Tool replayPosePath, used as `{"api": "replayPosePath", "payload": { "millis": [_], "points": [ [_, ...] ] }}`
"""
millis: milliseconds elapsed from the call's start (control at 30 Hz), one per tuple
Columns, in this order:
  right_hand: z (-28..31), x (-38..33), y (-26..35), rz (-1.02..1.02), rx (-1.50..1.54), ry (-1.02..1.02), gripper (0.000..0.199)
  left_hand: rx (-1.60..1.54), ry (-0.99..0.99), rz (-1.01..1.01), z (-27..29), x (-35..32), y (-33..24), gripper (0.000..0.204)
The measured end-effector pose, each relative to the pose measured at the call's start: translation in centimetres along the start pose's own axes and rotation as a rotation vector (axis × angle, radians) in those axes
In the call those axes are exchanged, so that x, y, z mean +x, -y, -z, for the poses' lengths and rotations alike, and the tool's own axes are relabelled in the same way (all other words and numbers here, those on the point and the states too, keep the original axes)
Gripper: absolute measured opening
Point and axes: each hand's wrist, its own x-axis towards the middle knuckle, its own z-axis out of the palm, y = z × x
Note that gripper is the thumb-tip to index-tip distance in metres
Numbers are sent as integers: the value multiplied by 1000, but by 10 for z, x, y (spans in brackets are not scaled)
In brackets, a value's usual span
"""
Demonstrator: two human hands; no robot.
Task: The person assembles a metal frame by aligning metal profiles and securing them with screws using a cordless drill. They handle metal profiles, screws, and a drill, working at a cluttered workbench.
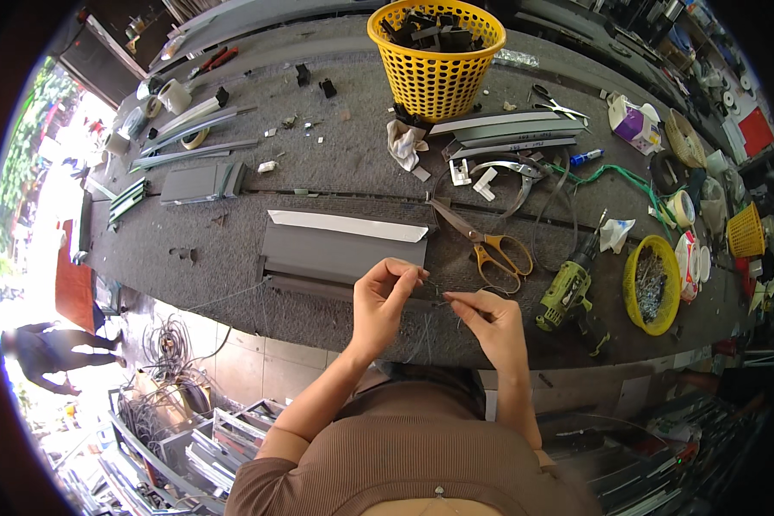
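Grey metal strip (340,251) near desk (232,258) edge | left hand (378,301) and right hand (490,322) both pinch thin wire (434,297) above it | wire seemingly unfastened yet | scissors (490,245) right, unused

Grey profile (344,252), perforated yellow basket (436,60)

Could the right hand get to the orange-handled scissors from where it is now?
Probably yes. The right hand, pinching a thin cord, sits just below the orange-handled scissors, which lie flat on the grey bench with nothing between; it would likely have to release the cord first.
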Motion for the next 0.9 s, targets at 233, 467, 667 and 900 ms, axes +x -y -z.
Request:
{"api": "replayPosePath", "payload": {
  "millis": [233, 467, 667, 900],
  "points": [
    [-1, 4, 25, 319, -359, -62, 21, 456, 227, -144, -4, 8, -21, 9],
    [-3, 11, 16, 142, 236, -18, 10, 368, 202, 28, -19, 6, -20, 22],
    [-1, 16, 7, -138, 618, 161, 14, 787, 254, -927, -20, 11, -22, 28],
    [13, 11, 11, -358, 599, 304, 15, 1021, 543, -748, 5, 22, -37, 8]
  ]
}}
